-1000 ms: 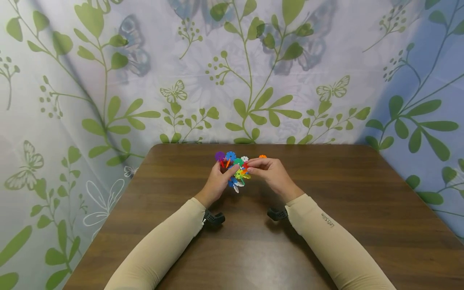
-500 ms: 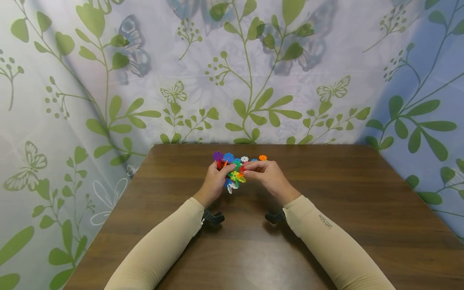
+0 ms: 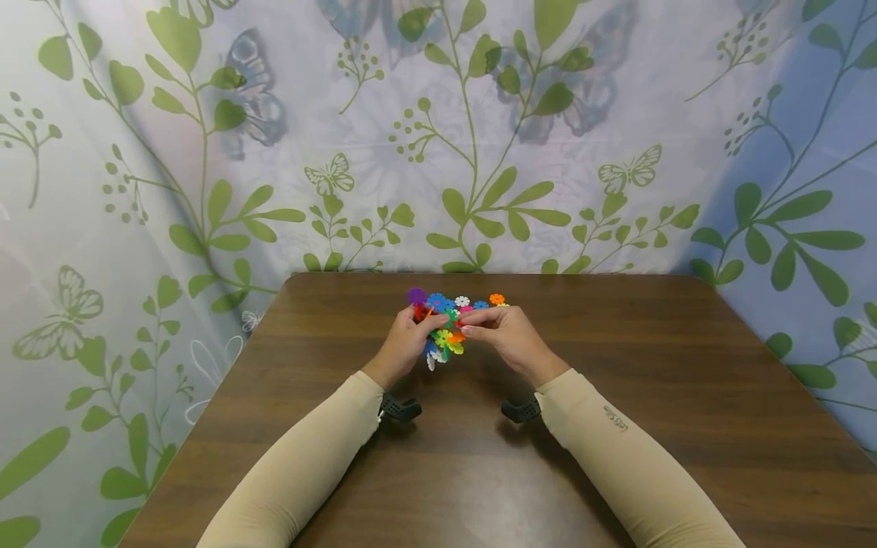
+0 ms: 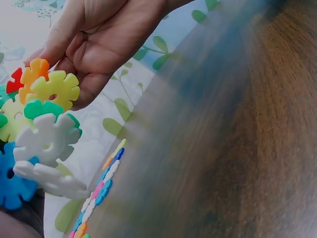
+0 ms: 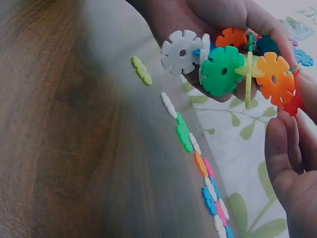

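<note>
My left hand (image 3: 403,341) grips a cluster of interlocked plastic snowflake discs (image 3: 444,337) at the far middle of the table. Among them are a purple disc (image 3: 417,296), a green disc (image 5: 223,71), a white disc (image 4: 47,139) and an orange disc (image 5: 274,78). My right hand (image 3: 514,339) comes in from the other side and pinches a red disc (image 5: 295,94) between thumb and fingers, at the edge of the cluster against the orange disc. The left palm lies behind the cluster in the right wrist view, hiding part of it.
Loose discs lie flat along the far part of the brown table (image 3: 617,396), among them a white disc (image 3: 462,301), a blue disc (image 3: 481,305) and an orange disc (image 3: 497,299). A leaf-patterned curtain (image 3: 438,152) hangs behind the far edge. Each wrist carries a black mount (image 3: 400,409).
Both hands have shifted slightly left and toward me, with the cluster turning a little between them. More loose discs show behind the right fingers. The right hand keeps its pinch.
</note>
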`<action>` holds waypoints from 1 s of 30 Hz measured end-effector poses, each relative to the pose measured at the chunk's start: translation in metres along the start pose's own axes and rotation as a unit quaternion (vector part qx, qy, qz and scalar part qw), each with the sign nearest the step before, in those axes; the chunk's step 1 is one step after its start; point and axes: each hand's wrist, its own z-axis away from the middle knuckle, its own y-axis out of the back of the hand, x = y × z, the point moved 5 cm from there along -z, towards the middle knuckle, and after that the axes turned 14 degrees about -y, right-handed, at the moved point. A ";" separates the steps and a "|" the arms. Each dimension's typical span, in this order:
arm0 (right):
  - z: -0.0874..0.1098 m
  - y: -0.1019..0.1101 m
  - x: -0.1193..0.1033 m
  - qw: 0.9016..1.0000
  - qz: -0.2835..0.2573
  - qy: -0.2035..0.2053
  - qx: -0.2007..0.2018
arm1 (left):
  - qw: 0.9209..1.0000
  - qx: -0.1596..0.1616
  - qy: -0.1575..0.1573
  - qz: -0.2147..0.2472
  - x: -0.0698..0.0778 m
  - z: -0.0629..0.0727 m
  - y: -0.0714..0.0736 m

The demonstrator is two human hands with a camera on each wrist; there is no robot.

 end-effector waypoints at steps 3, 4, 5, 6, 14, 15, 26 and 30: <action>0.001 0.001 -0.001 1.000 0.006 0.001 0.000 | 1.000 -0.003 0.001 0.005 0.000 0.000 -0.001; 0.001 0.002 -0.002 1.000 0.011 0.001 0.001 | 1.000 0.001 0.003 0.010 0.000 0.000 -0.002; 0.001 0.003 -0.002 1.000 0.014 0.001 0.002 | 1.000 0.005 0.004 0.018 -0.001 0.001 -0.002; 0.001 0.004 -0.002 1.000 0.022 0.002 0.004 | 1.000 0.011 0.006 0.024 -0.002 0.001 -0.003; -0.009 0.046 0.014 0.971 0.224 -0.005 0.083 | 0.993 0.095 0.032 0.067 -0.015 0.002 -0.001; -0.010 0.052 0.017 0.956 0.275 -0.009 0.098 | 0.991 0.103 0.034 0.072 -0.016 0.002 0.000; -0.012 0.066 0.040 0.845 0.531 -0.029 0.061 | 0.988 0.108 0.062 0.088 -0.020 0.000 0.001; -0.012 0.068 0.037 0.846 0.526 -0.007 0.092 | 0.988 0.111 0.068 0.081 -0.021 0.001 0.002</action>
